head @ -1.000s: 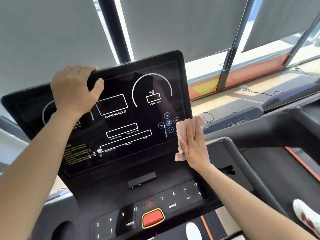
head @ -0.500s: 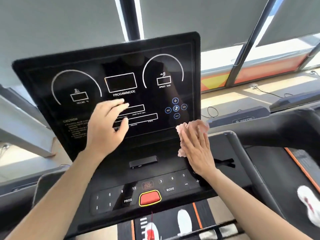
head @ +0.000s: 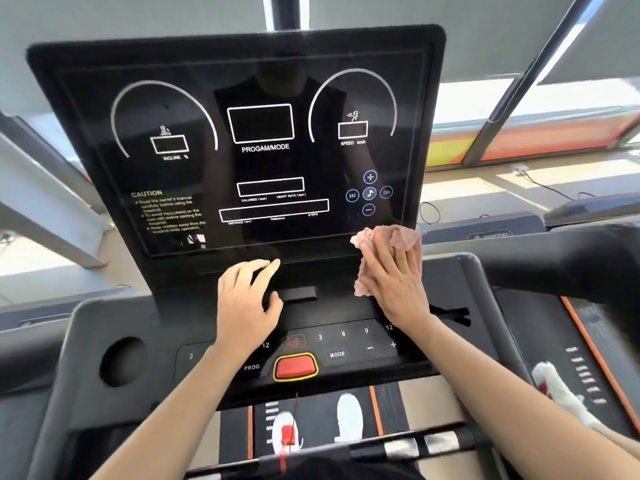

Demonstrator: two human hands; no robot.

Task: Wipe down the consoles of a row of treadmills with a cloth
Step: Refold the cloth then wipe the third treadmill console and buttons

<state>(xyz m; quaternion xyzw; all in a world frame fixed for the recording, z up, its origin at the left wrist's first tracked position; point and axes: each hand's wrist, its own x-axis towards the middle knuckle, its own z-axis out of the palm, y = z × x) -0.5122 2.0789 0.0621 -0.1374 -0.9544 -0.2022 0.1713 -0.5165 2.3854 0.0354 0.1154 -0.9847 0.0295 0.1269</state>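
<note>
While our right hand (head: 398,289) presses the crumpled pink cloth (head: 398,235) flat-fingered, the wide glossy black console screen (head: 270,161) lies up-left of it; our left hand (head: 242,303) rests empty, loosely curled.

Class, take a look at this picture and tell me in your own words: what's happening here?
A person stands at a treadmill, wiping its console. The right hand, fingers flat, presses a pink cloth against the lower right corner of the display panel. The left hand rests on the ledge below the screen and holds nothing. The red button beneath is untouched.
</note>
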